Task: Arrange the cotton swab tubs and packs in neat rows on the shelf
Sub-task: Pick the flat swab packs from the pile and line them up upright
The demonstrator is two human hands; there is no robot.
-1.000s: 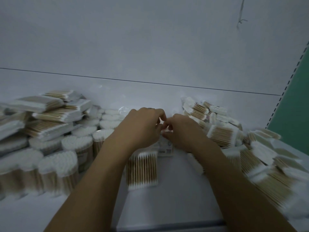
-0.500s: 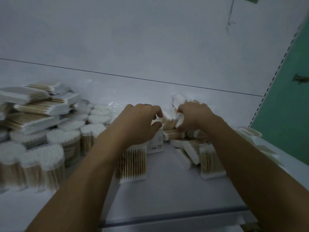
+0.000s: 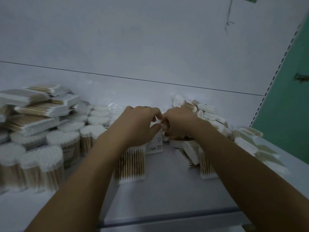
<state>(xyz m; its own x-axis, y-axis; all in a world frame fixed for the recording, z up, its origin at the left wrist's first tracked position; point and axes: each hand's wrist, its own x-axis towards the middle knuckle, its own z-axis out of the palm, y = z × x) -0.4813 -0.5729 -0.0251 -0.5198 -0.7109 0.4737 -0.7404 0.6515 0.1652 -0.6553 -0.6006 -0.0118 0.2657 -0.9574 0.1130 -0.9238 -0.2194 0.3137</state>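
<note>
reaching across the shelf (image 3: 167,198), between tubs (image 3: 63,141) on your left and a loose heap (image 3: 245,143) on your right, your left hand (image 3: 138,126) and right hand (image 3: 180,121) pinched one pack (image 3: 165,127) with curled fingers (image 3: 154,113); it looked light and crinkly, so holding its flat sides seemed safest.

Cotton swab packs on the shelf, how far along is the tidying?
Partway. Done: tubs stand grouped at left, with flat packs stacked behind them. In hand: left hand and right hand pinch one pack between them. Left: the loose heap on the right lies jumbled.
</note>
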